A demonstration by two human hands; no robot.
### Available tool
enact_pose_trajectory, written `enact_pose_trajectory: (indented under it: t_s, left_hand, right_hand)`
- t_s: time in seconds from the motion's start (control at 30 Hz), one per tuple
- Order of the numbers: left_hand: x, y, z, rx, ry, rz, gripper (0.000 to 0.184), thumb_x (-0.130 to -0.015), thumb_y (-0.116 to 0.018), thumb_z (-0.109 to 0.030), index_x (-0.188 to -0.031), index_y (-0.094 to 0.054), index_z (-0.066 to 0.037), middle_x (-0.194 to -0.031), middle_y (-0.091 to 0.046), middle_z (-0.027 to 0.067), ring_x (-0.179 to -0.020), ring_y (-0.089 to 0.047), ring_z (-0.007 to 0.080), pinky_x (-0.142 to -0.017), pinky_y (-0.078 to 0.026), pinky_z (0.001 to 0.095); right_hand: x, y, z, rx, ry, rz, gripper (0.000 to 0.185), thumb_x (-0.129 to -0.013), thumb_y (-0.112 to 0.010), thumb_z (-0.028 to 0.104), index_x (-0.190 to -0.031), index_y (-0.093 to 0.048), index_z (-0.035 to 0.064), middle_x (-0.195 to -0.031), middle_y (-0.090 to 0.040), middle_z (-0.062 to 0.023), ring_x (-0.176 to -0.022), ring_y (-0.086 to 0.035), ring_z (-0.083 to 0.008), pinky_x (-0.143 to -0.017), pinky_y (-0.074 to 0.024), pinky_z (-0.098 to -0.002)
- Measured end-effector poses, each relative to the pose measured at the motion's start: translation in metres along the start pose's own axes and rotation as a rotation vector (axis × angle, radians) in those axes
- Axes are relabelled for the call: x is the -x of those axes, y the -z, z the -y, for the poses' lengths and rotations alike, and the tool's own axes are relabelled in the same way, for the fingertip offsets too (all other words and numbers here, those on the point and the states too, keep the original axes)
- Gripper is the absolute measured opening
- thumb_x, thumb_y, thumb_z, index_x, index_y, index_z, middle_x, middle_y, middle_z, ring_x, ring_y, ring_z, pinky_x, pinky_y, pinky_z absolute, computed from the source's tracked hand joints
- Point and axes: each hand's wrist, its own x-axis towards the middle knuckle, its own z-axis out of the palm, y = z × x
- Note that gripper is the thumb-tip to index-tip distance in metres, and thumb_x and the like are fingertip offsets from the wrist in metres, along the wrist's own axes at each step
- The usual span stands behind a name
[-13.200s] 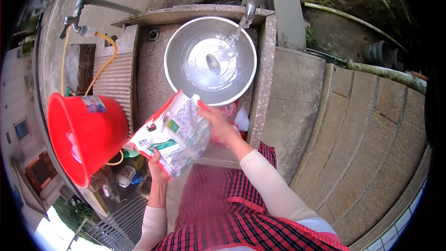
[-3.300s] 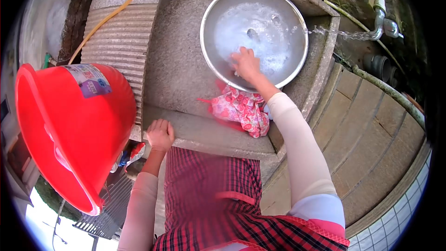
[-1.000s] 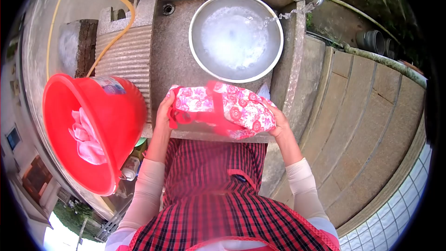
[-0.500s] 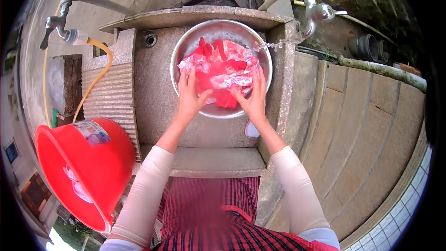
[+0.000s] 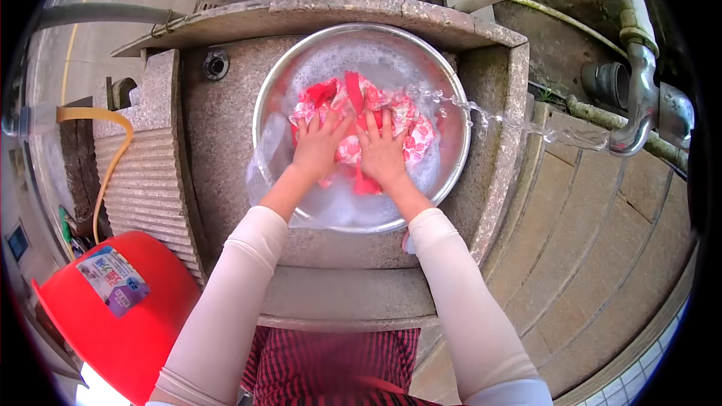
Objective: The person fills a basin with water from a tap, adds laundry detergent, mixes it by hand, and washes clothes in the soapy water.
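Observation:
A red and white floral garment (image 5: 421, 144) lies bunched in soapy water inside a round metal basin (image 5: 458, 173). My left hand (image 5: 319, 147) presses down on its left part with the fingers spread. Beside it, my right hand (image 5: 381, 153) lies on the cloth, fingers also spread. Neither hand is wrapped around the fabric. From the metal tap (image 5: 634, 124) at the right, a stream of water (image 5: 526, 128) falls into the basin. Sudsy water spills over the basin's lower left rim.
The basin stands in a stone sink (image 5: 214, 135) with a drain (image 5: 216, 65) at its back left. Left of it are a ridged washboard slab (image 5: 143, 180), a yellowish hose (image 5: 120, 124) and a red bucket (image 5: 162, 331). A small pale object (image 5: 408, 243) sits below the basin.
Both hands have gone from the garment's sides down onto it, closer together. The view is nearer and turned. Water and foam in the basin are higher and now overflow at left.

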Motion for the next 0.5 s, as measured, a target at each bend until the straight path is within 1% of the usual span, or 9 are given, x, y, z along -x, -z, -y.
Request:
enact_pose_trajectory:
  t_s: [0.03, 0.07, 0.2, 0.27, 0.33, 0.37, 0.43, 0.47, 0.5]
  left_hand:
    - [0.0, 0.0, 0.0, 0.023, -0.008, -0.04, 0.088, -0.066, -0.077, -0.022, -0.142, -0.034, -0.015, -0.141, -0.037, 0.0155, -0.129, -0.034, 0.0419, -0.103, -0.028, 0.0592]
    - [-0.003, -0.015, 0.003, 0.068, -0.017, -0.118, 0.079, -0.067, -0.075, -0.017, -0.138, -0.04, -0.013, -0.138, -0.04, 0.0159, -0.127, -0.036, 0.0423, -0.103, -0.029, 0.0569]
    - [0.005, 0.006, 0.006, 0.505, 0.017, -0.282, 0.058, -0.065, -0.064, 0.001, -0.122, -0.054, -0.003, -0.127, -0.051, 0.0181, -0.117, -0.047, 0.042, -0.099, -0.039, 0.0444]
    - [0.009, 0.037, 0.01, 0.677, 0.006, -0.244, 0.055, -0.066, -0.06, 0.003, -0.12, -0.056, 0.0, -0.113, -0.06, 0.0211, -0.107, -0.057, 0.0377, -0.095, -0.045, 0.0396]
    - [0.018, 0.069, 0.015, 0.902, 0.177, -0.006, 0.067, -0.071, -0.071, -0.012, -0.134, -0.048, -0.012, -0.119, -0.059, 0.0181, -0.112, -0.056, 0.036, -0.097, -0.043, 0.0382]
    - [0.018, 0.073, 0.021, 0.992, 0.272, 0.093, 0.073, -0.073, -0.075, -0.022, -0.139, -0.044, -0.018, -0.129, -0.054, 0.0178, -0.118, -0.051, 0.0368, -0.099, -0.042, 0.0389]
    - [0.029, 0.09, 0.003, 0.618, 0.254, -0.08, 0.072, -0.077, -0.07, -0.035, -0.141, -0.04, -0.021, -0.144, -0.035, 0.0151, -0.13, -0.036, 0.038, -0.103, -0.038, 0.0458]
    - [0.031, 0.095, -0.006, 0.431, 0.246, -0.165, 0.072, -0.079, -0.067, -0.041, -0.142, -0.038, -0.022, -0.151, -0.026, 0.0138, -0.136, -0.028, 0.0387, -0.105, -0.035, 0.0493]
    - [0.028, 0.089, -0.01, 0.276, 0.201, -0.141, 0.071, -0.081, -0.064, -0.044, -0.143, -0.036, -0.023, -0.152, -0.022, 0.0131, -0.137, -0.025, 0.0393, -0.105, -0.033, 0.053]
  right_hand:
    - [-0.001, -0.01, 0.002, 0.072, 0.004, -0.065, 0.053, -0.079, -0.06, 0.037, -0.129, -0.054, 0.0185, -0.146, -0.032, -0.0079, -0.137, -0.02, -0.0396, -0.093, -0.0133, -0.0809]
    - [-0.002, 0.004, 0.007, -0.06, -0.053, -0.113, 0.049, -0.078, -0.057, 0.02, -0.127, -0.056, 0.0171, -0.139, -0.041, -0.0091, -0.133, -0.031, -0.0347, -0.097, -0.0276, -0.0697]
    - [-0.026, 0.035, 0.026, -0.488, -0.246, -0.008, 0.059, -0.065, -0.073, 0.01, -0.122, -0.057, 0.0114, -0.124, -0.056, -0.0075, -0.109, -0.056, -0.0253, -0.092, -0.0458, -0.0297]
    - [-0.028, 0.06, 0.009, -0.996, -0.359, 0.263, 0.06, -0.067, -0.075, 0.013, -0.123, -0.055, 0.0095, -0.124, -0.056, -0.0117, -0.111, -0.055, -0.0264, -0.093, -0.0453, -0.0323]
    - [-0.023, 0.079, -0.021, -1.448, -0.353, 0.537, 0.073, -0.067, -0.08, 0.022, -0.132, -0.048, 0.007, -0.129, -0.051, -0.0213, -0.119, -0.051, -0.0313, -0.096, -0.0434, -0.0374]
    - [-0.017, 0.088, -0.027, -1.225, -0.33, 0.348, 0.077, -0.067, -0.08, 0.024, -0.134, -0.046, 0.0083, -0.132, -0.047, -0.0226, -0.12, -0.049, -0.0341, -0.097, -0.0424, -0.0385]
    - [-0.002, 0.114, -0.031, -0.761, -0.269, -0.012, 0.085, -0.066, -0.08, 0.026, -0.139, -0.04, 0.0107, -0.138, -0.04, -0.0252, -0.122, -0.045, -0.0397, -0.099, -0.0405, -0.0407]
    - [0.005, 0.129, -0.022, -0.627, -0.208, -0.068, 0.089, -0.067, -0.079, 0.034, -0.143, -0.035, 0.0174, -0.147, -0.028, -0.0218, -0.13, -0.033, -0.0453, -0.101, -0.0348, -0.0547]
    - [0.008, 0.123, -0.011, -0.488, -0.172, -0.005, 0.089, -0.068, -0.078, 0.037, -0.143, -0.035, 0.0195, -0.148, -0.027, -0.0198, -0.131, -0.03, -0.045, -0.1, -0.0328, -0.0591]
